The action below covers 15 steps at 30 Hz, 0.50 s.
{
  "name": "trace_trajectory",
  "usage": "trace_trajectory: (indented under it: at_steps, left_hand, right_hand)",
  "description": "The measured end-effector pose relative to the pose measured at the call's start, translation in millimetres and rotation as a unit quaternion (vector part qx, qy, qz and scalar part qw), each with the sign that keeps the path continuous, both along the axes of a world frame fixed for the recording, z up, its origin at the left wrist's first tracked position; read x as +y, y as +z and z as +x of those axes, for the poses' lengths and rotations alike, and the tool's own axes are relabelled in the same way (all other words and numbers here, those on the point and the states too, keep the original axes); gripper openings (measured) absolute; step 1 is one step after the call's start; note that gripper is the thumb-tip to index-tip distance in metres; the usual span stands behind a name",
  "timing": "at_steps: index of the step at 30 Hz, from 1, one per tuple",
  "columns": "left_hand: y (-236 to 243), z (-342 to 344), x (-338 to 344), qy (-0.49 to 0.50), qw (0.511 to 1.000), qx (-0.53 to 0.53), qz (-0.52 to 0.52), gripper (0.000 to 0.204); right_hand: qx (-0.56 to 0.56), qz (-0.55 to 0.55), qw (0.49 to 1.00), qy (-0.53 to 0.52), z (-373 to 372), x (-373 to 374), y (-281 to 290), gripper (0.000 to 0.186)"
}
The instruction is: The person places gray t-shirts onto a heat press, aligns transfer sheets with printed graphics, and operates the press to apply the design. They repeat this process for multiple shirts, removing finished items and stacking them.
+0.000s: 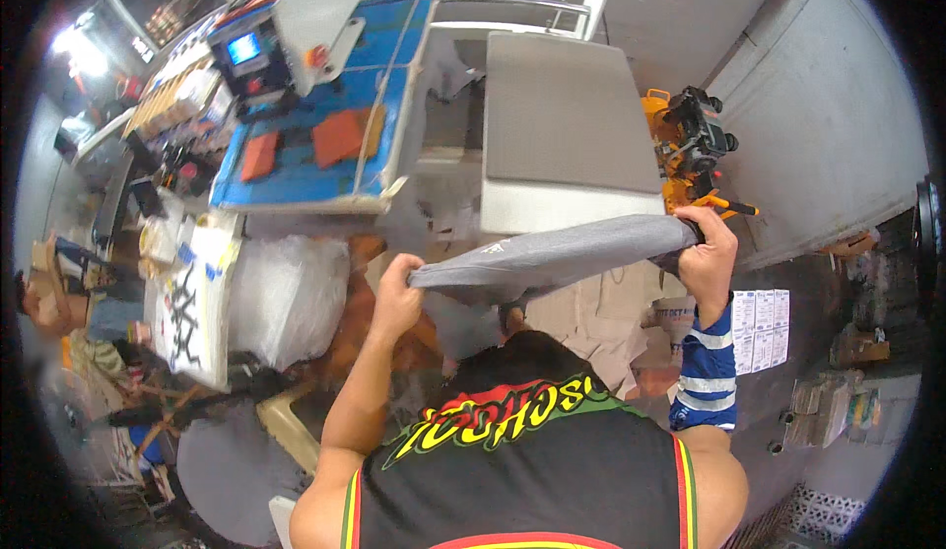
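Note:
A grey cloth garment (552, 255) with a small white mark is stretched out between my two hands, its kind hard to make out in the folds. My left hand (402, 283) is closed on its left end. At the other end, my right hand (708, 253) grips a bunched edge that looks dark inside. Just beyond the cloth lies a flat grey padded board (567, 105) over a white base (562, 209). The garment hangs in the air in front of that base, and the fingertips are partly hidden in its folds.
On the left, a blue-topped table (296, 186) carries a machine with a lit screen (243, 48) and reddish pieces (340, 137). A yellow-and-black machine (690, 135) stands right of the board. Cardboard sheets (591, 322) lie below the garment. Another person (54, 303) is at far left.

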State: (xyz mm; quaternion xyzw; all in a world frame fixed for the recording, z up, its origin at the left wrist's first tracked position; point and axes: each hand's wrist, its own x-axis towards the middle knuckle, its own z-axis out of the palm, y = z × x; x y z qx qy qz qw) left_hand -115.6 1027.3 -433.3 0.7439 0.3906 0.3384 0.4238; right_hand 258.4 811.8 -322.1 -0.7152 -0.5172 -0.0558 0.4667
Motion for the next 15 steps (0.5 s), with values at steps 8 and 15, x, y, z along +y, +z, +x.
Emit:
trace_trajectory:
  at_steps: [8,15]
  left_hand:
    - [140.2,109.1,94.0,-0.13,0.904,0.34,0.224,0.021]
    - [245.8,257.4,206.8,0.234,0.91,0.108,0.325,0.016]
  right_hand:
    - [0.255,-0.031,0.965,0.045,262.0,21.9,-7.2,0.025]
    - [0.138,0.038,0.989,-0.02,414.8,115.2,90.5,0.022]
